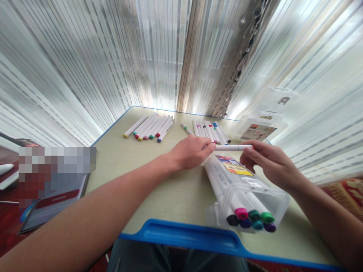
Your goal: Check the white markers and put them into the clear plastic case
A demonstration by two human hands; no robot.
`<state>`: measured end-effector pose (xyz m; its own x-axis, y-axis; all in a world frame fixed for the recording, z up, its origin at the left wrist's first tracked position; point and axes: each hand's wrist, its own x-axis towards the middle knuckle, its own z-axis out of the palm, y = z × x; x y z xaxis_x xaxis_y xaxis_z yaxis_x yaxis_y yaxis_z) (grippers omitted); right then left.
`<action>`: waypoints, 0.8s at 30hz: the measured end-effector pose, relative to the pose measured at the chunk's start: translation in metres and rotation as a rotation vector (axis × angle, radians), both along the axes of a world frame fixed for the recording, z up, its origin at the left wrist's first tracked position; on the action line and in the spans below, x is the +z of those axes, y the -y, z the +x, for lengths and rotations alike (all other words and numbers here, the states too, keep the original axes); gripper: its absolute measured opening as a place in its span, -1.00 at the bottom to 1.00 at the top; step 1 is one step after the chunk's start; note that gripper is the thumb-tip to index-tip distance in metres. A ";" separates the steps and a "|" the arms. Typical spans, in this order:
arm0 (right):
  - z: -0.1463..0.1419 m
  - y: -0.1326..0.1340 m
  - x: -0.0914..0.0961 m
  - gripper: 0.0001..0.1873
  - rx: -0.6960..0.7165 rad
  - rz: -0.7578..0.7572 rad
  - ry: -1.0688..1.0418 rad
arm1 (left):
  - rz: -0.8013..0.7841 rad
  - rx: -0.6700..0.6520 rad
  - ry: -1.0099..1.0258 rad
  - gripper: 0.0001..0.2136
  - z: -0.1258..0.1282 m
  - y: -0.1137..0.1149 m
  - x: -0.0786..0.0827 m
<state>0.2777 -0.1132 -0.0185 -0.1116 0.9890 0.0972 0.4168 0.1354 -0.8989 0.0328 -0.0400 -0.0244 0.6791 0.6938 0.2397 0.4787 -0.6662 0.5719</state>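
Between my two hands a white marker [231, 147] is held level above the table. My left hand [191, 152] pinches its left end, and my right hand [268, 160] grips the right end, where a bit of red-orange shows. Just below lies a clear plastic marker case [276, 200] on its side, its open end facing me. Several capped markers [246, 214] with pink, black, green, blue and purple ends stick out of it. Behind my hands, a row of white markers [211, 130] lies on the table, partly hidden by my left hand.
Another row of white markers [150, 126] lies at the back left of the table [159, 192]. A clear plastic piece with a label [258, 131] stands at the back right. A blue tray [193, 234] edges the front. A tablet-like device [56, 200] is at left; striped curtains [159, 56] hang behind.
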 end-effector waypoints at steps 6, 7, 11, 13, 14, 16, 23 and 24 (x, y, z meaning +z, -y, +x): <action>-0.001 -0.002 0.000 -0.63 -0.067 -0.025 -0.057 | -0.002 0.108 0.159 -0.65 0.000 -0.006 0.002; -0.002 -0.002 0.000 -0.60 -0.070 -0.031 -0.059 | -0.013 0.125 0.185 -0.65 0.000 -0.006 0.002; -0.004 -0.002 0.000 -0.51 -0.081 -0.062 -0.120 | -0.049 0.150 0.254 -0.65 0.000 -0.005 0.003; -0.003 -0.002 -0.001 -0.47 -0.077 -0.073 -0.143 | -0.047 0.149 0.273 -0.65 0.000 -0.004 0.003; -0.003 -0.002 -0.001 -0.45 -0.074 -0.075 -0.144 | -0.044 0.149 0.280 -0.65 0.000 -0.004 0.004; -0.002 -0.002 -0.002 -0.43 -0.074 -0.078 -0.134 | -0.045 0.150 0.292 -0.65 0.000 -0.004 0.004; -0.003 -0.004 -0.002 -0.48 -0.077 -0.055 -0.128 | -0.226 0.149 0.393 -0.70 0.000 -0.007 0.000; -0.003 -0.004 -0.003 -0.49 -0.075 -0.048 -0.128 | -0.259 0.140 0.421 -0.71 0.000 -0.008 -0.001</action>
<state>0.2745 -0.1091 -0.0213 -0.0271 0.9979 0.0581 0.3057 0.0637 -0.9500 0.0328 -0.0324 -0.0253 0.4571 0.8439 0.2810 0.2456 -0.4234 0.8720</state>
